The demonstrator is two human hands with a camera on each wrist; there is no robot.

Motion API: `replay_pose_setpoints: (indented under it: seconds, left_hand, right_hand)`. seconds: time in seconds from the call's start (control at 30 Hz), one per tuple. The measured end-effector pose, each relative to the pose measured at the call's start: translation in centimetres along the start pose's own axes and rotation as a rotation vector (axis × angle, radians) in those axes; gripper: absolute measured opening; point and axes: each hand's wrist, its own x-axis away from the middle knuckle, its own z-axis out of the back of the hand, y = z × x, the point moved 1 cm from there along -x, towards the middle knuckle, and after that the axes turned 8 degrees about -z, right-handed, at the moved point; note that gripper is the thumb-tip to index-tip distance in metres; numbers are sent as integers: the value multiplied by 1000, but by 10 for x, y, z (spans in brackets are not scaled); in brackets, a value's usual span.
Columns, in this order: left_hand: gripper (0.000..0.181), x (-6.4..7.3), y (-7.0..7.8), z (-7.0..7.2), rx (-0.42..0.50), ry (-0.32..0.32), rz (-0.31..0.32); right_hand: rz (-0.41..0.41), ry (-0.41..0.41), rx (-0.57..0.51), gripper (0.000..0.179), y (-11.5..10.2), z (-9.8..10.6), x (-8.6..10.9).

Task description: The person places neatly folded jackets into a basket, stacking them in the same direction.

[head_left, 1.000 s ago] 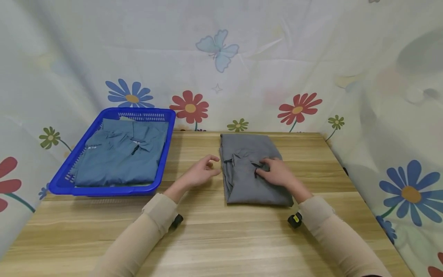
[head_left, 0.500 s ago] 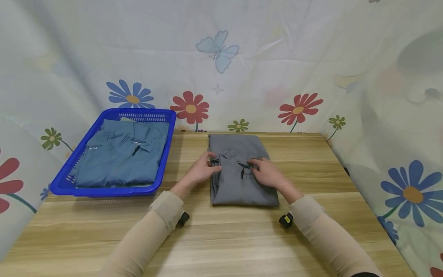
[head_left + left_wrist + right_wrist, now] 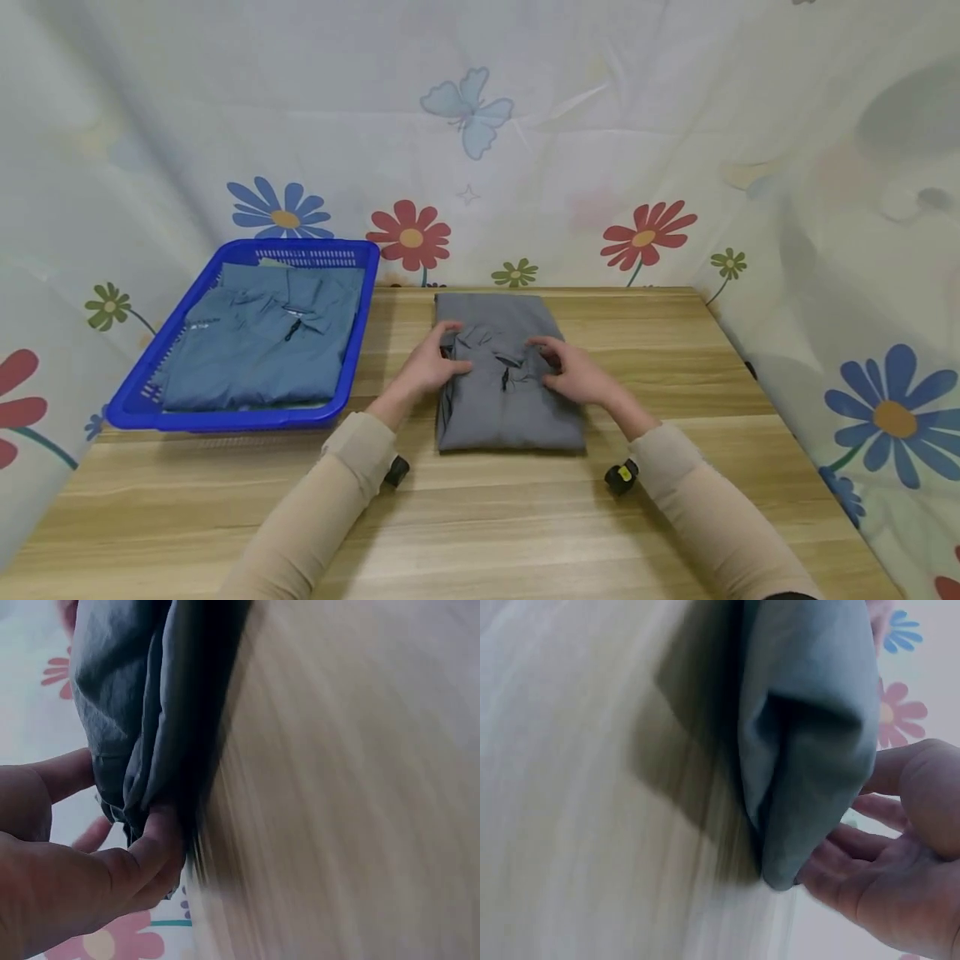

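A folded grey garment point(image 3: 510, 417) lies on the wooden table, with a small dark opening and a black pull-like detail on its upper face. At its left edge my left hand point(image 3: 429, 362) pinches the layers; in the left wrist view the thumb touches the top and a finger point(image 3: 161, 825) presses the side. Over the right part rests my right hand point(image 3: 581, 375), its fingers loosely bent on the upper face. From the right wrist view, the right thumb point(image 3: 889, 769) meets the cloth, while the other fingertips are partly hidden behind it.
A blue plastic basket point(image 3: 355, 350) stands to the left, holding a folded blue garment point(image 3: 255, 358) with a similar black detail. The wooden table point(image 3: 517, 525) ends against a flower-printed backdrop point(image 3: 570, 167).
The grey garment has slid left across the table. My left hand has come from beside it onto its left edge. My right hand has shifted left with it.
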Motion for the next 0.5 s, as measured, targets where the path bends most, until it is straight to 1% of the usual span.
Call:
replay_pose_setpoints:
  seconds: [0.07, 0.1, 0.17, 0.2, 0.23, 0.3, 0.33, 0.43, 0.5]
  left_hand:
    - [65, -1, -4, 1, 2, -10, -3]
    - [63, -2, -5, 2, 0, -14, -5]
    - [58, -2, -6, 3, -3, -27, -5]
    - [56, -2, -6, 3, -5, -32, -7]
    - [53, -3, -6, 4, -6, -38, -7]
    - [47, -3, -7, 4, -16, -48, -7]
    - [45, -3, -7, 5, -20, -52, -5]
    - [41, -4, -7, 6, -34, -63, 2]
    - [41, -4, -7, 7, -44, -68, 4]
  right_hand:
    - [-17, 45, -49, 57, 3, 5, 2]
    - [-28, 80, -49, 54, 4, 7, 3]
    - [-65, 143, -15, 50, 7, 12, 4]
    - [-82, 159, 4, 48, 8, 14, 3]
    - [-102, 156, 15, 48, 10, 16, 3]
    - [-118, 113, 22, 51, 14, 19, 2]
    - [-127, 81, 9, 53, 15, 20, 1]
    - [-142, -26, -75, 56, 19, 23, -1]
    - [-157, -72, -129, 55, 21, 25, -3]
